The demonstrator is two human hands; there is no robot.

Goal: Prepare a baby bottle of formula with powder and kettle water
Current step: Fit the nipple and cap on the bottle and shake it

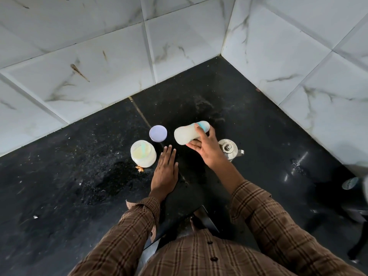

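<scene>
My right hand (207,148) grips a baby bottle (186,134) full of milky white liquid, held on its side above the black counter with its teal-ringed cap pointing right. My left hand (166,169) lies flat on the counter, fingers together and holding nothing. To its left stands an open jar of pale formula powder (143,154) with a teal scoop inside. The jar's pale lilac lid (158,133) rests flat on the counter behind it. A steel kettle (230,150) stands just right of my right hand, partly hidden by my wrist.
White marble-look tiled walls (103,62) meet in a corner behind the black stone counter (69,186). A small orange scrap (140,169) lies by the jar. Dark objects (354,188) sit at the far right edge. The counter's front edge runs near my body.
</scene>
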